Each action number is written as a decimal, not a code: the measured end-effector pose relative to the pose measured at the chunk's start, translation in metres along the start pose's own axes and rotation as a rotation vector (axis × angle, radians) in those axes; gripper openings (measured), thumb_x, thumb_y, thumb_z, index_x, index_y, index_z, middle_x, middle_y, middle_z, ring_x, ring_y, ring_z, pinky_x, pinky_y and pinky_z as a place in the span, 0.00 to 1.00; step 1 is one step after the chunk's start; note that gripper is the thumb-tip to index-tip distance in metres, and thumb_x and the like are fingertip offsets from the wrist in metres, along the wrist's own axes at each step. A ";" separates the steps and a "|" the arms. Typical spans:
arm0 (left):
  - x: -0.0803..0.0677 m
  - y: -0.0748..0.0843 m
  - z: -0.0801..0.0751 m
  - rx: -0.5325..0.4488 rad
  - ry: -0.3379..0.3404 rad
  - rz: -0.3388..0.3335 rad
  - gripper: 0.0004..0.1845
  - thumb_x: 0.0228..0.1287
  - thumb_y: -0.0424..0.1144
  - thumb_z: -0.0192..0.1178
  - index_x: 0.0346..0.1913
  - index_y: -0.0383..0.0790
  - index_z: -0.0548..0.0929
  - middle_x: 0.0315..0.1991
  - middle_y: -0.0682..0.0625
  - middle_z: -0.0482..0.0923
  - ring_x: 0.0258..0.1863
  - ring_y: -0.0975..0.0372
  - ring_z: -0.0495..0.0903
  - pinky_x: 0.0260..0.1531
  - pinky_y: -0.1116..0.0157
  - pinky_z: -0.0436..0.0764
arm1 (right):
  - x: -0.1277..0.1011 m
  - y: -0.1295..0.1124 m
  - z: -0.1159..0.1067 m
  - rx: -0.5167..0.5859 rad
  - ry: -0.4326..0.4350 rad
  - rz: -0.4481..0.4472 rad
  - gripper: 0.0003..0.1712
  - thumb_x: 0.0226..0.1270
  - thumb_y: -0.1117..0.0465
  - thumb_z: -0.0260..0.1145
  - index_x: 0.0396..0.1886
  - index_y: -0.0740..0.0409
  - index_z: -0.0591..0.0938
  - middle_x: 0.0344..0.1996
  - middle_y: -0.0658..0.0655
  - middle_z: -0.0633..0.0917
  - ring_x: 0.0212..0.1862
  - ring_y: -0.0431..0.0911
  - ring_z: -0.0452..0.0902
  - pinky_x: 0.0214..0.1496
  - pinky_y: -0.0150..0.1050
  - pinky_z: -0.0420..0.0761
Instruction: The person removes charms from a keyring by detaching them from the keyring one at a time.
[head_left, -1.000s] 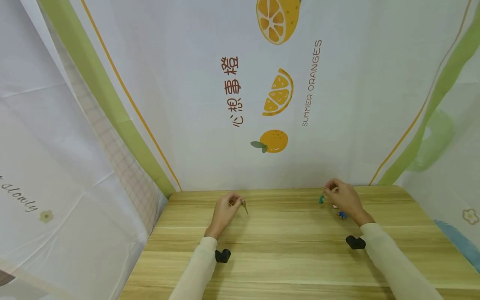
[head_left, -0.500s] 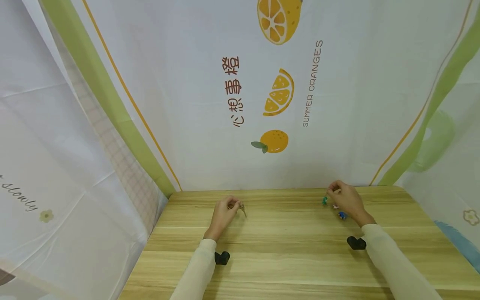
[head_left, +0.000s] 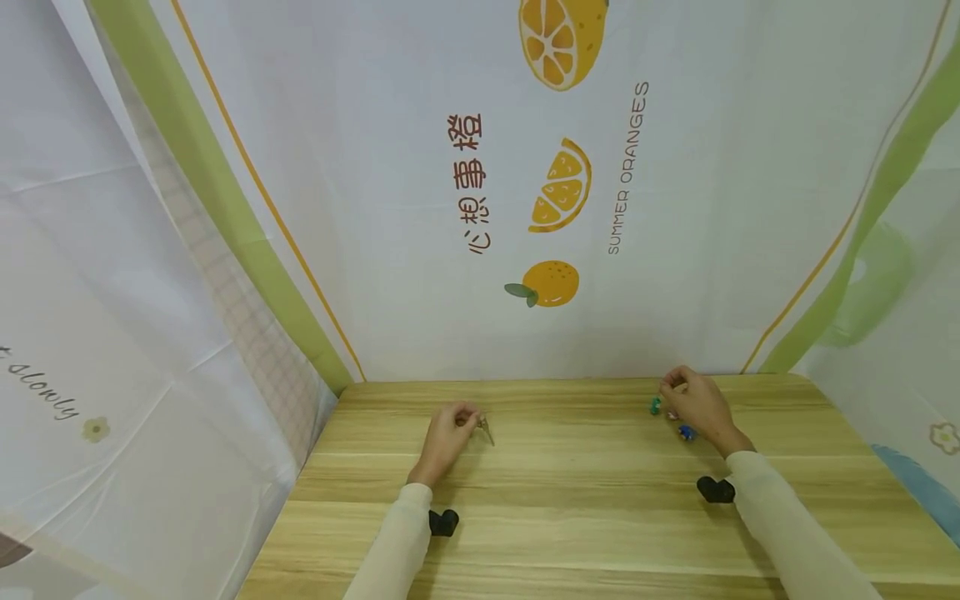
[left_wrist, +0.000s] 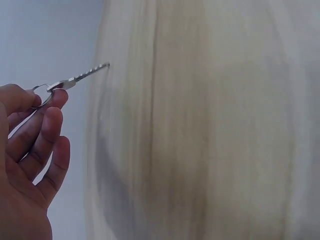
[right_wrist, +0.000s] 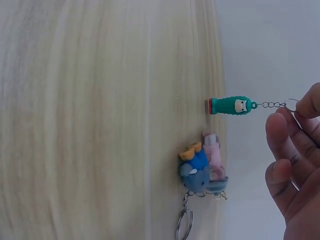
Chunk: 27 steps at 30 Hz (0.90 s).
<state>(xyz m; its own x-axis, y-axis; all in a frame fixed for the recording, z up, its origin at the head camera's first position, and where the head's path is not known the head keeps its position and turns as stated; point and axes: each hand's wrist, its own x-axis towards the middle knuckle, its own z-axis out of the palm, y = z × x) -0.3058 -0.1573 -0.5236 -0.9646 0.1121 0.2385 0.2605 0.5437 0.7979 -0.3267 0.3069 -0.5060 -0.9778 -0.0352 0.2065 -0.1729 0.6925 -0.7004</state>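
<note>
My left hand (head_left: pixel 447 439) pinches a metal split ring between thumb and forefinger. From that ring hangs a silver key (left_wrist: pixel 67 83), its ridged shaft pointing away from the fingers. On the right, my other hand (head_left: pixel 701 407) pinches the ring of a keychain whose short chain carries a small green figure (right_wrist: pixel 232 105) with a pale face and a red base. The figure's base is right at the tabletop. Beside it lie a blue-grey figure keychain (right_wrist: pixel 195 172) with orange feet and its own ring, and a pink figure (right_wrist: pixel 214 156), partly hidden behind the blue one.
Both hands are over the far part of a wood-grain table (head_left: pixel 570 500). A white cloth (head_left: pixel 405 317) with printed oranges hangs along the table's back edge. More cloth hangs at the left and right. Black wrist mounts (head_left: pixel 444 523) jut inward from both sleeves.
Both hands have come down slightly toward the table. The right hand has shifted a little to the right, bringing the green figure nearer the other two figures.
</note>
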 end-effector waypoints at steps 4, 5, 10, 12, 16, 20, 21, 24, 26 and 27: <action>0.000 -0.004 -0.001 -0.005 0.002 -0.002 0.09 0.78 0.35 0.63 0.50 0.32 0.89 0.40 0.46 0.90 0.40 0.60 0.87 0.40 0.67 0.85 | -0.001 0.003 -0.001 -0.025 0.003 0.006 0.18 0.83 0.56 0.59 0.55 0.67 0.80 0.31 0.59 0.90 0.29 0.49 0.86 0.29 0.38 0.80; 0.000 -0.005 -0.002 -0.007 0.003 -0.005 0.09 0.78 0.35 0.63 0.49 0.32 0.89 0.39 0.46 0.90 0.39 0.60 0.87 0.40 0.68 0.85 | -0.001 0.004 -0.002 -0.033 0.007 0.004 0.18 0.83 0.56 0.59 0.55 0.67 0.81 0.33 0.59 0.90 0.29 0.47 0.85 0.30 0.39 0.79; -0.002 -0.009 -0.006 0.008 -0.011 -0.011 0.08 0.77 0.34 0.64 0.49 0.32 0.88 0.38 0.46 0.90 0.39 0.60 0.88 0.43 0.64 0.86 | -0.001 0.008 -0.005 -0.087 0.033 0.005 0.18 0.82 0.55 0.59 0.55 0.66 0.81 0.41 0.63 0.90 0.31 0.43 0.82 0.35 0.40 0.78; -0.003 -0.011 -0.007 0.009 -0.024 -0.022 0.08 0.78 0.34 0.63 0.48 0.32 0.88 0.38 0.45 0.90 0.39 0.59 0.88 0.46 0.60 0.87 | -0.001 0.010 -0.006 -0.100 0.038 0.007 0.18 0.82 0.55 0.59 0.55 0.65 0.81 0.43 0.65 0.90 0.32 0.43 0.81 0.35 0.40 0.78; -0.004 -0.014 -0.009 0.022 -0.049 -0.046 0.09 0.79 0.35 0.62 0.49 0.33 0.88 0.40 0.45 0.91 0.40 0.58 0.89 0.47 0.57 0.87 | -0.002 0.014 -0.008 -0.118 0.043 0.018 0.20 0.83 0.53 0.58 0.56 0.66 0.81 0.49 0.69 0.88 0.33 0.44 0.80 0.35 0.39 0.76; -0.004 -0.015 -0.010 0.037 -0.052 -0.080 0.08 0.79 0.36 0.62 0.49 0.34 0.88 0.40 0.46 0.91 0.40 0.59 0.88 0.45 0.61 0.86 | -0.003 0.016 -0.010 -0.130 0.063 0.029 0.20 0.83 0.53 0.59 0.58 0.67 0.81 0.52 0.71 0.87 0.32 0.46 0.79 0.33 0.39 0.76; -0.005 -0.015 -0.011 0.040 -0.052 -0.086 0.08 0.79 0.36 0.62 0.49 0.35 0.88 0.40 0.46 0.91 0.40 0.60 0.88 0.44 0.61 0.85 | -0.003 0.017 -0.011 -0.128 0.066 0.033 0.20 0.83 0.54 0.59 0.58 0.67 0.80 0.51 0.71 0.87 0.32 0.46 0.79 0.32 0.39 0.75; -0.005 -0.015 -0.011 0.053 -0.047 -0.089 0.07 0.79 0.36 0.62 0.48 0.36 0.88 0.39 0.47 0.90 0.39 0.61 0.87 0.44 0.61 0.85 | -0.003 0.019 -0.013 -0.124 0.066 0.056 0.21 0.83 0.54 0.59 0.58 0.68 0.80 0.49 0.71 0.87 0.29 0.45 0.77 0.28 0.40 0.74; -0.005 -0.015 -0.012 0.063 -0.048 -0.085 0.07 0.79 0.36 0.62 0.47 0.37 0.89 0.39 0.48 0.90 0.39 0.61 0.87 0.44 0.60 0.85 | -0.003 0.021 -0.015 -0.119 0.062 0.073 0.21 0.83 0.54 0.59 0.58 0.68 0.79 0.46 0.70 0.88 0.28 0.45 0.78 0.27 0.40 0.74; -0.006 -0.015 -0.012 0.069 -0.051 -0.084 0.07 0.79 0.36 0.62 0.48 0.37 0.89 0.39 0.48 0.90 0.39 0.61 0.87 0.44 0.60 0.85 | -0.003 0.021 -0.016 -0.120 0.059 0.083 0.21 0.83 0.54 0.58 0.58 0.68 0.79 0.45 0.69 0.88 0.28 0.44 0.78 0.27 0.40 0.74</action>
<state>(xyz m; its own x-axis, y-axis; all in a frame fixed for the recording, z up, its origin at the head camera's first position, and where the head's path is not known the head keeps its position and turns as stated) -0.3037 -0.1765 -0.5302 -0.9842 0.1045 0.1428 0.1769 0.6090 0.7732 -0.3253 0.3331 -0.5110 -0.9790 0.0658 0.1931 -0.0725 0.7726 -0.6307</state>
